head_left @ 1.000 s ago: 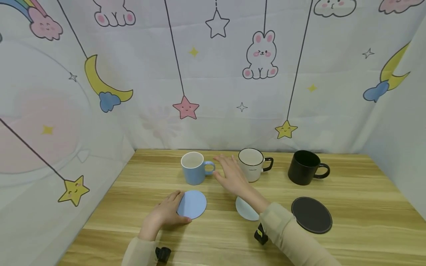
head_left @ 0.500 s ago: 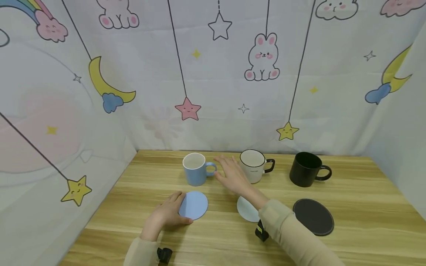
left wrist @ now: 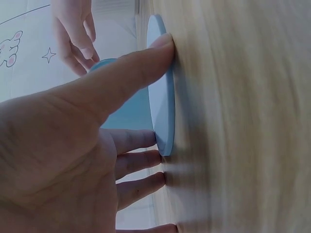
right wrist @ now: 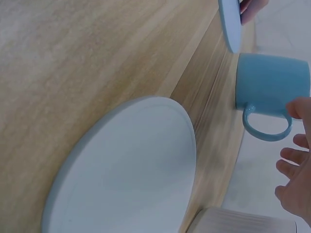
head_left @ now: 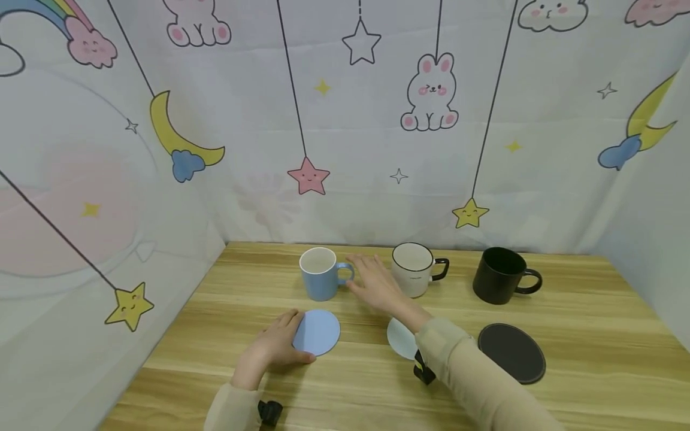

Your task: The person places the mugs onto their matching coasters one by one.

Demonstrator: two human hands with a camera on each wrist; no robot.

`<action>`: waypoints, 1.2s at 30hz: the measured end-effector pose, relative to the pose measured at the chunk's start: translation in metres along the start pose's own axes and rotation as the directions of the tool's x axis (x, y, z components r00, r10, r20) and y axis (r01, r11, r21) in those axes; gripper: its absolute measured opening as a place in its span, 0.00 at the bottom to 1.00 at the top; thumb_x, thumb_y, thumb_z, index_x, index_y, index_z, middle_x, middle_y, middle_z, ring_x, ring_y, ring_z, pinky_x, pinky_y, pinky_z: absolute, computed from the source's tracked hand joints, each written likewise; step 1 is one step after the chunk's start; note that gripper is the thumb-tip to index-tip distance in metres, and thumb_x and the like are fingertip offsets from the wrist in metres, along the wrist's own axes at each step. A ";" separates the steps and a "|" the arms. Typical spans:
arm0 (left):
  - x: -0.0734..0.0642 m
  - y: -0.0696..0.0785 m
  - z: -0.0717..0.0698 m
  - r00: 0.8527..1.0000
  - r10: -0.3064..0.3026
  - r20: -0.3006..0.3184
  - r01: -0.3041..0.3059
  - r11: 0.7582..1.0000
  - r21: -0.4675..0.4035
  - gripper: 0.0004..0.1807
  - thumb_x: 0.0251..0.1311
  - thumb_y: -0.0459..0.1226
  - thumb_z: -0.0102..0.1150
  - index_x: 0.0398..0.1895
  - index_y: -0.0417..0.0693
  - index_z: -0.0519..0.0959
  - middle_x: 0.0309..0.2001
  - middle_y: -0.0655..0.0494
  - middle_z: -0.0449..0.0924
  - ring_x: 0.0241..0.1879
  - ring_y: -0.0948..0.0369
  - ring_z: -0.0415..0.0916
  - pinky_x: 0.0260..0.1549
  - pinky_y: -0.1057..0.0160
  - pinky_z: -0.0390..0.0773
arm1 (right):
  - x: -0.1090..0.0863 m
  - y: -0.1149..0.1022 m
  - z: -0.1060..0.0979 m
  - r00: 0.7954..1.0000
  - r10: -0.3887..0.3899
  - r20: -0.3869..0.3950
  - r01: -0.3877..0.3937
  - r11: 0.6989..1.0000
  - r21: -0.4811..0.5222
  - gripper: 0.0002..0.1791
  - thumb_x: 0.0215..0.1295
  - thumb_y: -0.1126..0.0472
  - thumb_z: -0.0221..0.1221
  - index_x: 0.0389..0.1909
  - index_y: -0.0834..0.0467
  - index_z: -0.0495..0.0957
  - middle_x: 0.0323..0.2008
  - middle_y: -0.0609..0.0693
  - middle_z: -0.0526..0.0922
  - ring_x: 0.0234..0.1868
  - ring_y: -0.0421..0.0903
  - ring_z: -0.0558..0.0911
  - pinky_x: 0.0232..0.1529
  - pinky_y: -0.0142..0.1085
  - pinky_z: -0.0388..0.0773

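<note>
My left hand [head_left: 277,343] rests at the light blue round coaster [head_left: 318,332] on the wooden table. Its straight thumb touches the coaster's near rim in the left wrist view, and its index fingertip meets the far rim. Other fingertips are down on the wood. A light blue mug [head_left: 320,276] stands upright behind that coaster, handle to the right. Beside this handle is my right hand [head_left: 377,286], fingers spread, holding nothing; in the right wrist view its thumb overlaps the mug handle [right wrist: 267,137].
To the right stand a white mug [head_left: 412,275] with black rim and handle, and a black mug [head_left: 496,280]. A pale coaster [head_left: 400,338] lies partly under my right forearm. A black coaster [head_left: 512,353] sits farther right. A printed cloth [head_left: 356,120] hangs behind the table.
The whole head view has shifted slightly, so everything appears a little farther right. Both hands, the mugs and the coasters keep their places relative to one another.
</note>
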State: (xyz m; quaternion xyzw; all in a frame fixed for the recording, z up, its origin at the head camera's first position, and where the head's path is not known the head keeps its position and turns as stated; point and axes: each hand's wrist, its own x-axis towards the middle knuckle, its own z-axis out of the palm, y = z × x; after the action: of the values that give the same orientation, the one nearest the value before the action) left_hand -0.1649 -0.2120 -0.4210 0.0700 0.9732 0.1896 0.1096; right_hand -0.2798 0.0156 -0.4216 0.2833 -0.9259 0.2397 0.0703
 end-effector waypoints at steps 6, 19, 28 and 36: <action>0.000 -0.001 0.001 1.000 0.002 -0.003 -0.002 1.000 0.008 0.53 0.43 0.52 0.74 0.70 0.39 0.60 0.71 0.37 0.58 0.70 0.37 0.56 0.57 0.27 0.61 | 0.004 0.000 0.002 0.999 0.008 0.044 -0.007 1.000 -0.027 0.34 0.68 0.52 0.57 0.71 0.58 0.58 0.69 0.55 0.66 0.72 0.53 0.63 0.75 0.53 0.49; 0.000 -0.001 0.001 1.000 -0.007 0.004 0.006 1.000 0.008 0.53 0.43 0.52 0.74 0.70 0.38 0.60 0.71 0.37 0.58 0.70 0.38 0.56 0.58 0.26 0.59 | 0.012 0.005 0.011 0.996 0.036 0.079 -0.035 0.999 -0.022 0.35 0.68 0.51 0.56 0.72 0.57 0.56 0.70 0.55 0.66 0.72 0.52 0.64 0.75 0.51 0.52; 0.000 0.001 -0.001 1.000 -0.008 0.000 0.008 1.000 0.013 0.53 0.43 0.52 0.74 0.70 0.38 0.60 0.71 0.38 0.58 0.70 0.37 0.56 0.58 0.26 0.60 | 0.014 0.004 0.014 0.993 0.043 0.110 -0.040 0.999 -0.027 0.36 0.69 0.50 0.54 0.72 0.58 0.55 0.72 0.56 0.62 0.74 0.52 0.60 0.75 0.53 0.49; 0.000 0.000 0.001 1.000 -0.003 -0.007 0.003 1.000 0.016 0.53 0.43 0.53 0.74 0.70 0.38 0.60 0.71 0.38 0.58 0.70 0.37 0.56 0.58 0.26 0.59 | 0.016 0.001 0.018 0.992 0.043 0.115 -0.045 0.999 0.015 0.35 0.70 0.51 0.53 0.72 0.60 0.55 0.71 0.57 0.63 0.74 0.52 0.61 0.75 0.53 0.50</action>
State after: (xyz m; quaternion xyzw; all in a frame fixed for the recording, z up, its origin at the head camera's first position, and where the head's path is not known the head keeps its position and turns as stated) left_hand -0.1644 -0.2118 -0.4217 0.0689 0.9751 0.1821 0.1061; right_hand -0.2934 0.0001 -0.4335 0.2768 -0.9323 0.2327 0.0090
